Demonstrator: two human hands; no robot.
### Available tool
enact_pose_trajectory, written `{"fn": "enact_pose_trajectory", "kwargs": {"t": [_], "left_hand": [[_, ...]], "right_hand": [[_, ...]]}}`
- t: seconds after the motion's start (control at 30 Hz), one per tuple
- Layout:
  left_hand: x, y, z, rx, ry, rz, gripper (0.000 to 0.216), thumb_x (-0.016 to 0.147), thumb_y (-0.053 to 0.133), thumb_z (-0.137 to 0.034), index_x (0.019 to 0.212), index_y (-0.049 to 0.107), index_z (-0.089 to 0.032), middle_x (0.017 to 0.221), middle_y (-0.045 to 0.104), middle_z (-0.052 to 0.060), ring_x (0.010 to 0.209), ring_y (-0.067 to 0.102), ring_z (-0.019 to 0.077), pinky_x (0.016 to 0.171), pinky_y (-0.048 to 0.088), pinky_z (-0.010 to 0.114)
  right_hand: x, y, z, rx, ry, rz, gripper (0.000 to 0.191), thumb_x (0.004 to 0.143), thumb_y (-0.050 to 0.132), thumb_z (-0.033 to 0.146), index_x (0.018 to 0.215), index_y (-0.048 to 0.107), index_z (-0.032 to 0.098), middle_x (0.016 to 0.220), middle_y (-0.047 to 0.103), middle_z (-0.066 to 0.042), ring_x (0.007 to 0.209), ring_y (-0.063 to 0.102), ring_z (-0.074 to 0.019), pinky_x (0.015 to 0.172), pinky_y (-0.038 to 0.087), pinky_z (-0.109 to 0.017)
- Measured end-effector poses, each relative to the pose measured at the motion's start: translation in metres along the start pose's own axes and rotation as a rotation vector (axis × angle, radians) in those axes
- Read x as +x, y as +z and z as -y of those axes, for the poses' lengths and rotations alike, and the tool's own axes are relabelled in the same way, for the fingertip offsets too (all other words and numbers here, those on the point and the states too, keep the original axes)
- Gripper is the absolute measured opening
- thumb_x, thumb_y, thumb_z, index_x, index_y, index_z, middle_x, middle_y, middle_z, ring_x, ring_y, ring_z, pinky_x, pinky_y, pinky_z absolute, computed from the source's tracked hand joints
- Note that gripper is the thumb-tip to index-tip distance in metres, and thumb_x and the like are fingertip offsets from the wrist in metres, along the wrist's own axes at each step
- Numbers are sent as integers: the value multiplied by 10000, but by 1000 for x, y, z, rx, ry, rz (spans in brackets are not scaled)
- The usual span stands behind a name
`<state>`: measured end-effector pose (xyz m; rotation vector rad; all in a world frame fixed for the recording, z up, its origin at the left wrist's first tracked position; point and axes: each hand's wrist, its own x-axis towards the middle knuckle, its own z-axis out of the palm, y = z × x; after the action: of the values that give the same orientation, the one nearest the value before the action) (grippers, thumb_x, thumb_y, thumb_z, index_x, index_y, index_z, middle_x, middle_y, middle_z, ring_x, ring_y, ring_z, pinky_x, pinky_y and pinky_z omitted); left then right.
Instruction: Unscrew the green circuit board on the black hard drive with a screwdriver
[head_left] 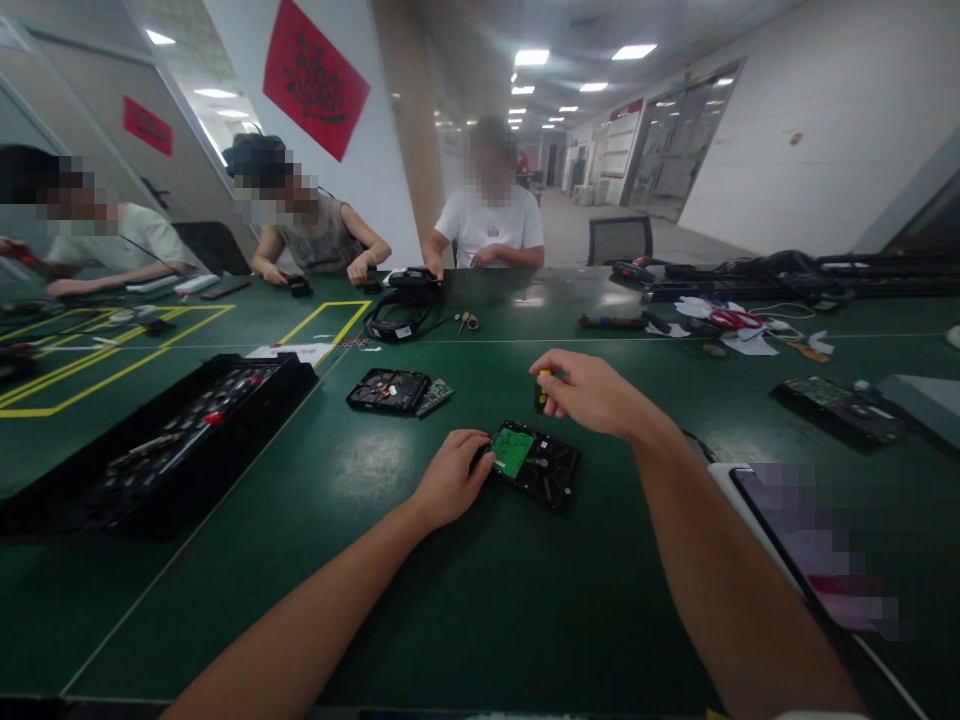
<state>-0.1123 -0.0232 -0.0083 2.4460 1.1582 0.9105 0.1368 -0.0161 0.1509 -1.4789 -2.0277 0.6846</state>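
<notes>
A hard drive (553, 468) with a green circuit board (513, 450) lies on the table in front of me, board side up. My left hand (454, 475) grips its left edge between thumb and fingers. Above the drive's far side, my right hand (581, 388) is closed around a screwdriver (543, 390) with a yellow and black handle. The screwdriver stands upright over the drive; its thin tip is hard to make out. Farther off to the left rests an opened hard drive (386, 390), with a loose circuit board (435, 397) against its right side.
A long black tray (180, 440) with small parts stands at the left. On the right are a phone or tablet (810, 550), another drive (840, 410), and red scissors (735, 319) among papers. Several people sit across the green table (360, 620), near a black headset-like device (405, 305).
</notes>
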Motion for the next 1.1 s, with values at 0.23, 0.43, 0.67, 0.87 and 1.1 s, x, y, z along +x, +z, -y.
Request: {"fn": "enact_pose_trajectory", "kwargs": {"t": [0.23,0.43,0.67,0.87,1.1], "left_hand": [[0,1,1,-24,5,-10,253,1035,494,-269,1221,655,-211,1225,671,112,1177,607,259,1067,522,489],[1,2,3,-29,16,-7,255,1031,489,-249,1218,658,-213,1223,674,107,1186,606,255,1074,520,480],[1,2,4,-33,9,0,260,1029,490,-253,1227,654,-214,1228,670,111,1189,603,261,1076,519,494],[1,1,2,-32,4,-2,257,1030,491,-252,1223,657,-218,1224,670,106,1184,605,259,1076,520,485],[1,1,2,-36,5,-5,255,1029,494,-248,1225,653,-213,1225,667,108,1180,603,256,1069,522,485]], "right_hand": [[-1,-2,5,-34,-94,34,278,1018,526,390,1037,736,209,878,742,-36,698,675,-151,679,493,-255],[-2,-4,-2,-3,-52,-21,223,980,574,305,1131,701,200,852,750,-32,638,663,-143,668,484,-260],[-1,-5,3,-29,-98,16,231,987,553,304,1064,753,219,913,761,-38,750,668,-164,673,470,-253],[-3,-7,3,-18,-80,-6,199,964,604,311,1083,721,203,1004,762,-50,661,652,-138,668,479,-265],[-2,-4,0,-29,-16,-53,248,902,705,429,965,680,190,945,759,-62,638,661,-147,616,484,-266]]}}
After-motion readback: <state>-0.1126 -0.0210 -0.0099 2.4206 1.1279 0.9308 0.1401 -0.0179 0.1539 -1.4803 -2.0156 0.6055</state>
